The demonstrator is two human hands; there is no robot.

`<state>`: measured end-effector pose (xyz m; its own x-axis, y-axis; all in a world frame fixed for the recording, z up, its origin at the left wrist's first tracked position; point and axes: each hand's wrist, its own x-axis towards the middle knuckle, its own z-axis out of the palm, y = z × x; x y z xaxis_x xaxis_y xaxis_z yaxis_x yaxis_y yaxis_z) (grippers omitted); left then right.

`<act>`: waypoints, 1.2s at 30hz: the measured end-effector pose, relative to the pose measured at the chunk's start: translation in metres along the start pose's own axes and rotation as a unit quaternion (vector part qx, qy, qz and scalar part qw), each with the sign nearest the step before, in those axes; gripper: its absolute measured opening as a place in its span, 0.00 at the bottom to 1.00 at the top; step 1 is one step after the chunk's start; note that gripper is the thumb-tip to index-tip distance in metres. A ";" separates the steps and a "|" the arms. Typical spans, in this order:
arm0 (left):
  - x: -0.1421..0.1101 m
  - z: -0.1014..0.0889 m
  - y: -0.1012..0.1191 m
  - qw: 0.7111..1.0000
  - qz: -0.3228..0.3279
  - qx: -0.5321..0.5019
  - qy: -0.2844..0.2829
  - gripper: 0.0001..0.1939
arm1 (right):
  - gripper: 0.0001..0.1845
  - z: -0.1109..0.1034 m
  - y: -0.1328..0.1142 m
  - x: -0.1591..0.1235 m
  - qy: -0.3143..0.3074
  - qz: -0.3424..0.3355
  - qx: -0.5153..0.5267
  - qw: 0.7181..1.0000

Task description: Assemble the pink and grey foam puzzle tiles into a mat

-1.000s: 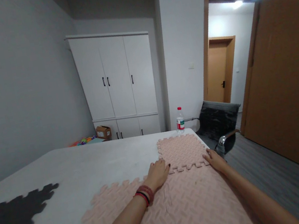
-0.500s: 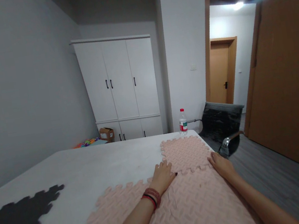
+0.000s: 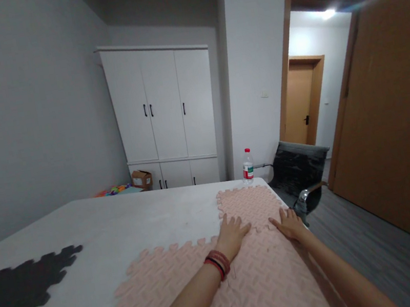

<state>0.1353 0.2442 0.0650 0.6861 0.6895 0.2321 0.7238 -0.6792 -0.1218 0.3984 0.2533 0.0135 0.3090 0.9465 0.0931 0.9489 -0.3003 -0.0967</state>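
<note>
1. Resting on pale pink foam, my left hand (image 3: 234, 234) lies at the left end of a toothed seam, palm down with its fingers spread; its grip is released.
2. My right hand (image 3: 289, 224) sits at the right end of that same seam, beside the table's right edge, also palm down, fingers apart and grip released, its thumb pointing left.
3. Just beyond my fingers lies the far pink tile (image 3: 249, 201), flat near the table's far right corner, its toothed near edge running between my two hands. I cannot tell whether every tooth there is fully locked.
4. On the near side of the seam spreads the larger pink mat (image 3: 271, 278), reaching left beneath my left forearm, with another seam running through it just right of that arm.
5. Around my left wrist are red and dark bracelets (image 3: 218, 264).
6. Well apart on the left, a dark grey mat (image 3: 20, 291) with jagged edges lies on the white table (image 3: 133, 217).
7. Past the far tile, a red-capped bottle (image 3: 247, 168) stands upright; a black chair (image 3: 298, 164) is to its right.
</note>
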 end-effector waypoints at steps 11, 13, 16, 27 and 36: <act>0.015 -0.014 -0.002 0.993 0.026 -0.069 -0.092 0.14 | 0.56 0.008 -0.054 -0.005 -0.027 0.098 -0.003 0.995; 0.007 -0.023 -0.004 0.992 0.011 -0.085 -0.097 0.16 | 0.53 0.008 -0.052 -0.005 -0.039 0.092 -0.003 0.995; -0.014 -0.039 -0.012 0.990 -0.037 -0.102 -0.091 0.19 | 0.43 0.007 -0.049 -0.006 -0.039 0.060 0.004 0.997; -0.306 -0.115 -0.188 0.867 -0.487 -0.008 -0.106 0.10 | 0.39 0.013 -0.045 -0.008 -0.030 0.028 0.021 0.999; -0.428 -0.083 -0.230 0.780 -0.620 -0.027 -0.077 0.14 | 0.30 -0.010 -0.066 -0.040 0.135 -0.092 -0.051 0.985</act>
<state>-0.3308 0.0843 0.0736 -0.5363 0.8438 0.0190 0.8365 0.5283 0.1455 0.3236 0.2343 0.0258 0.1236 0.9238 0.3623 0.9877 -0.1496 0.0445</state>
